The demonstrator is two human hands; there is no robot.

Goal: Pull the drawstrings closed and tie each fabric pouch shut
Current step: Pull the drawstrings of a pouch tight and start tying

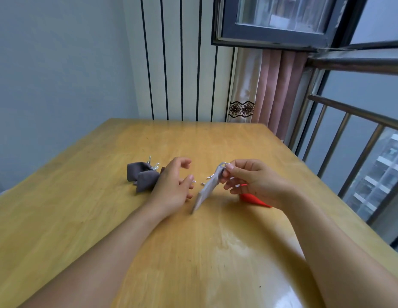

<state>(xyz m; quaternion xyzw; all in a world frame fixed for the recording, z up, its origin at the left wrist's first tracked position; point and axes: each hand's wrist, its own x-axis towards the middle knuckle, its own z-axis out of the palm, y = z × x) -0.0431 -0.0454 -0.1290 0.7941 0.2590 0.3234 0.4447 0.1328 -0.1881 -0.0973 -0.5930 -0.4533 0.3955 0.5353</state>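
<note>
Two dark grey pouches (142, 177) lie together on the wooden counter (104, 218), just left of the left hand (173, 185). That hand's grip is wide, with loose fingers holding nothing. The right hand (251, 181) pinches the top of a light grey pouch (208, 188), which hangs tilted between both hands. A red thing (254, 200) peeks out under the right hand.

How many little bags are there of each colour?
Dark grey pouches: 2, one and another, lying together on the table by the left hand.
Light grey pouch: 1, pinched at its top by the right hand.
Red pouch: 1, mostly hidden behind the right hand.
Total: 4
</note>
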